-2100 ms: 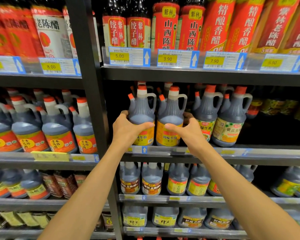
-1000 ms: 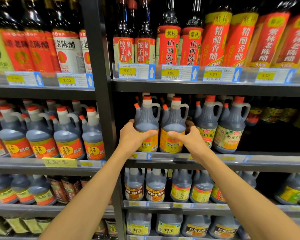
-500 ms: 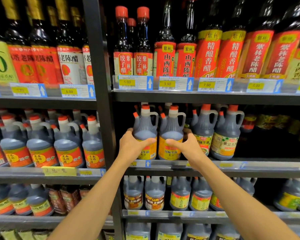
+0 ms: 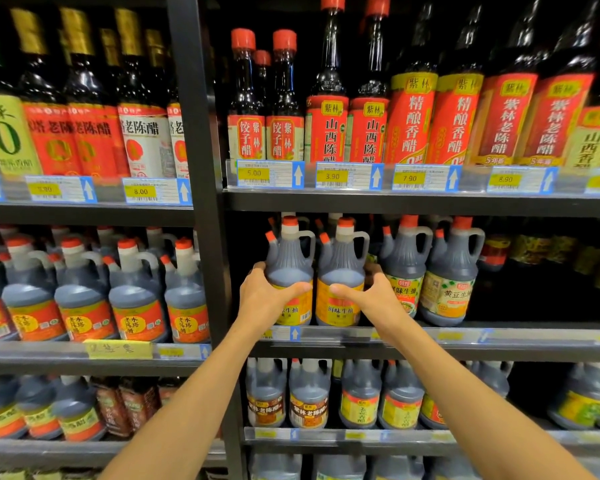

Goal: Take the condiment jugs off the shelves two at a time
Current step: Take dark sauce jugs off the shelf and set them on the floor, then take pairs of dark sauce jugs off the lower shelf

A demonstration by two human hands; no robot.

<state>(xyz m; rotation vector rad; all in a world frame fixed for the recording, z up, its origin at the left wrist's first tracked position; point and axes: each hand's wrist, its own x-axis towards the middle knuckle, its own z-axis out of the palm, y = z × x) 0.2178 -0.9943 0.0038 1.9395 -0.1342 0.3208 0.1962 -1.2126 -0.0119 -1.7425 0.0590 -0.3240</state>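
While both our forearms reach up, our left hand (image 4: 262, 299) curls round the left soy sauce jug (image 4: 289, 271) and our right hand (image 4: 373, 296) round the right soy sauce jug (image 4: 341, 271); both jugs, full of dark liquid, stand touching on the middle shelf (image 4: 499, 344).

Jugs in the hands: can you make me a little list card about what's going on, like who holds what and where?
left hand: grips left jug, thumb across its front
right hand: grips right jug, thumb across its front
the two jugs: side by side, upright, orange caps, yellow labels
place: middle shelf, at its front edge
neighbours: two more jugs to the right
above: tall bottles with red labels
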